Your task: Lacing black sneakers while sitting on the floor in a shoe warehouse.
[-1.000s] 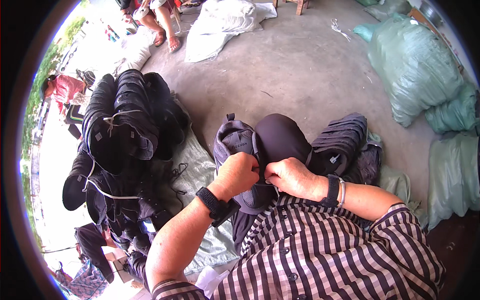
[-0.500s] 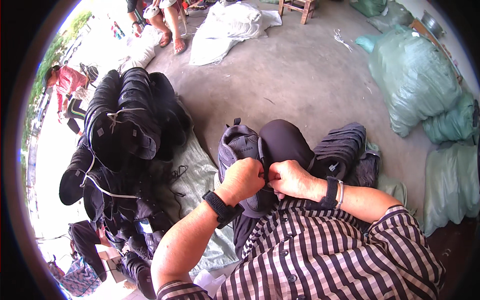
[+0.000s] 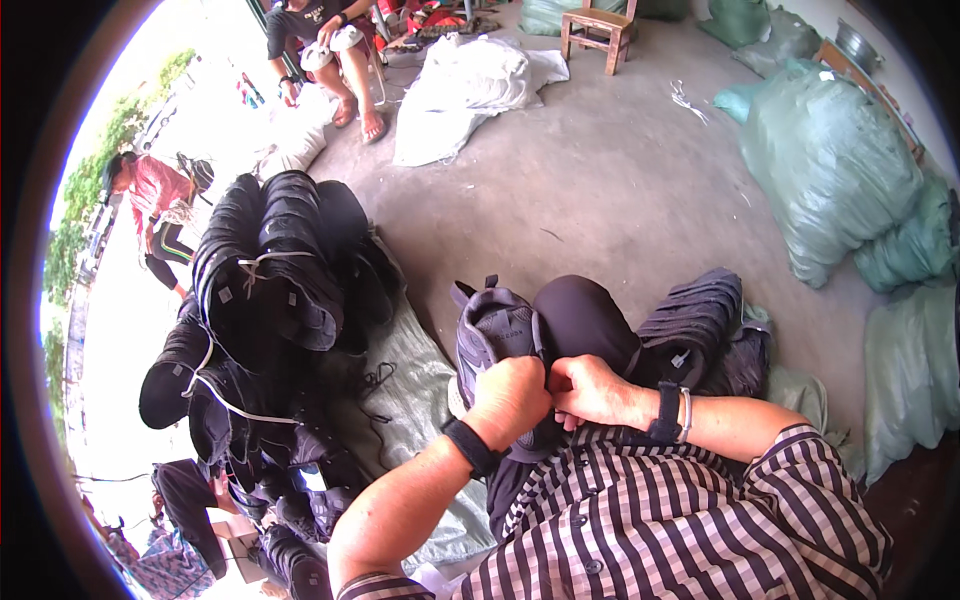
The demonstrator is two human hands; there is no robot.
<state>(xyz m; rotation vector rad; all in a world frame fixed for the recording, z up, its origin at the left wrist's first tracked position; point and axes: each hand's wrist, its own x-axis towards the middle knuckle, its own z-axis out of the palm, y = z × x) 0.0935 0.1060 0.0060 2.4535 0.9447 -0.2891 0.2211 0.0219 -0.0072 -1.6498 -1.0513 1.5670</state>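
**Head view: left hand [image 3: 512,398] and right hand [image 3: 597,392] sitting close tog. over a dark shoe [image 3: 497,322]**

The shoe is lying in the person's lap, left of the raised right knee [image 3: 583,318], heel loop pointing away & toe end toward the body, prob. b/c that's putting its front within easy reach of both hands. The knee is likely acting as a side stop too.

The left hand is resting on the shoe's front, fingers curling in tight; the right is hovering just beside it, thumb & fingers bending in as if pinching. Can't tell what, if anything, either one is gripping (fingertips are hiding behind the knuckles, & any lace would be v. thin here).

To the left, bundles of black shoe parts [image 3: 232,300] are piling up high, w/ white cord [image 3: 250,265] tying them, presumably so the nested pcs aren't slipping apart. A pale green sheet [image 3: 418,365] is lying underneath, prob. keeping them off the floor. Right of the knee, a row of dark pcs [image 3: 700,312] is leaning nested, likely to save space. Farther right, big green sacks [image 3: 828,170] are standing against the wall side, seemingly out of the way.
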